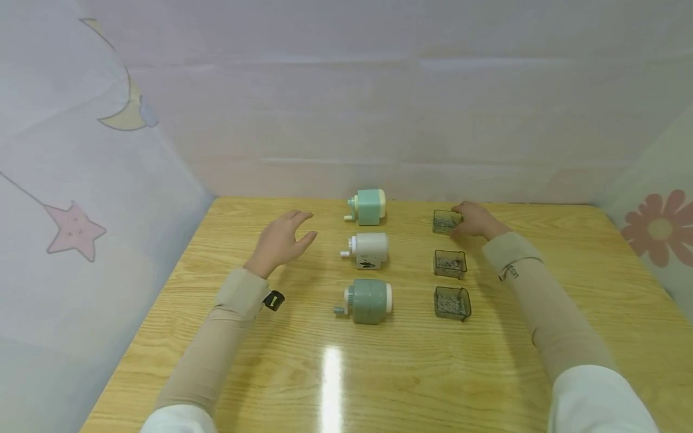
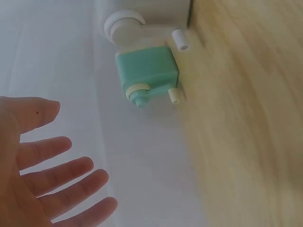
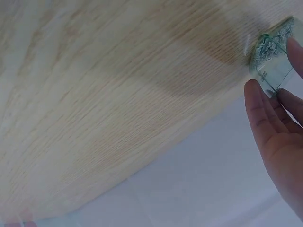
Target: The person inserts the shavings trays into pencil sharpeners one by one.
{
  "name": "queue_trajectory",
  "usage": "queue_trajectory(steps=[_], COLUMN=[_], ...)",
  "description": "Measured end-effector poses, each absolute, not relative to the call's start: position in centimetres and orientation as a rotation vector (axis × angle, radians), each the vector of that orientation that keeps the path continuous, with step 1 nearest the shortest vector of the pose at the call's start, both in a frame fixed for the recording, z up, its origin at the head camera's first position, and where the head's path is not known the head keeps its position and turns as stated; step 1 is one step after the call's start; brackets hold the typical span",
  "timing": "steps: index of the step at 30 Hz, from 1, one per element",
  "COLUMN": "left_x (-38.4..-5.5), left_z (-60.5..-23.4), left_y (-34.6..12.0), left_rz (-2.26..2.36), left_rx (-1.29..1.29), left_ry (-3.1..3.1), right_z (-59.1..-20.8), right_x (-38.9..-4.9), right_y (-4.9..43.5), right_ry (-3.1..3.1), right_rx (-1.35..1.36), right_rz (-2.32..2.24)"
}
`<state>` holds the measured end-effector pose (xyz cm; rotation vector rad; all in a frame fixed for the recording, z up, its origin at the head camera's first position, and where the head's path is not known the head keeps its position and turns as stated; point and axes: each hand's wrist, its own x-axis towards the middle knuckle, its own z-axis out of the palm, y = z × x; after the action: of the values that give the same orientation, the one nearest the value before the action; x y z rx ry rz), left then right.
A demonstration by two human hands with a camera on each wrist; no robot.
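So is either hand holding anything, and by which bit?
The right hand holds the far tray by its right end, thumb on one side, fingers on the other. The left hand holds nothing.

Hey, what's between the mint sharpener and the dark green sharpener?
In the head view, the white sharpener sits between the mint sharpener and the dark green sharpener.

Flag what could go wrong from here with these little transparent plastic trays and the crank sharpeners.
The right hand pinches the far smoky, transparent plastic tray; if it tips, the grey debris inside might spill.

The beige right sleeve passes beside the middle transparent plastic tray and could knock it on withdrawing.

The left hand is near the white, boxy plastic sharpener; a careless reach might knock its crank.
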<state>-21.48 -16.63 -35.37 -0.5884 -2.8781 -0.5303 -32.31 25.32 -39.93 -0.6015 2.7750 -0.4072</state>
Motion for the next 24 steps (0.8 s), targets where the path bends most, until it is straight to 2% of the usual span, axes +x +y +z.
queue_trajectory(steps=[11, 24], left_x=[-26.2, -30.3], left_z=[-33.3, -30.6], left_y=[-13.4, -11.4], left_rz=[-0.722, -0.633], left_rx=[-0.722, -0.884], left_ry=[-2.963, -3.097], right_z=[-39.6, -39.7], right_x=[-31.8, -31.3], right_y=[25.4, 25.3], right_ry=[2.804, 2.805], right_rx=[-0.59, -0.572], right_rz=[-0.391, -0.388])
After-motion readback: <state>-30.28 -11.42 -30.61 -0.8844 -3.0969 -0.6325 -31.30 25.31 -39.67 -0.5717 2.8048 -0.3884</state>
